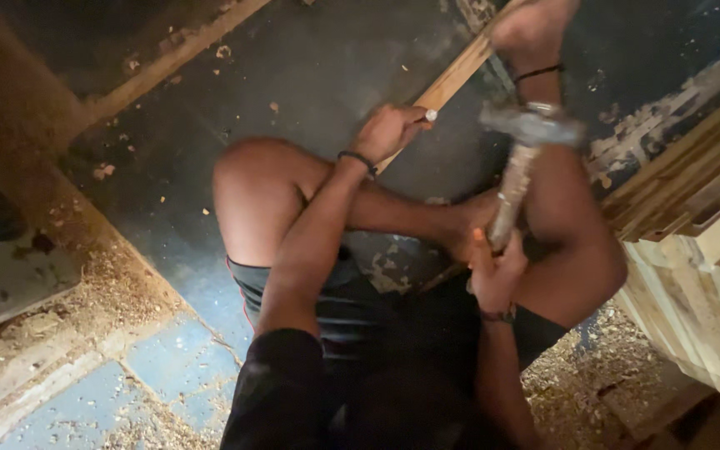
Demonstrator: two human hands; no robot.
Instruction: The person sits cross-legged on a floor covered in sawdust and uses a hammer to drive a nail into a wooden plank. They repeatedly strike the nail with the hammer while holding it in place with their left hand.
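I sit on the floor with my legs folded. My left hand [389, 129] pinches a small nail [431, 115] upright against a narrow wooden strip [458, 71] that runs diagonally toward the upper right. My right hand [495, 271] grips the wooden handle of a hammer [520, 162]; its metal head is raised above the strip, blurred, a little right of the nail. My foot [533, 29] rests on the far end of the strip.
A stack of pale wooden frames [697, 242] stands at the right. Sawdust and wood chips cover the dark floor [310, 58] and the blue tiles [168, 367] at lower left. A wooden beam [168, 54] lies at the upper left.
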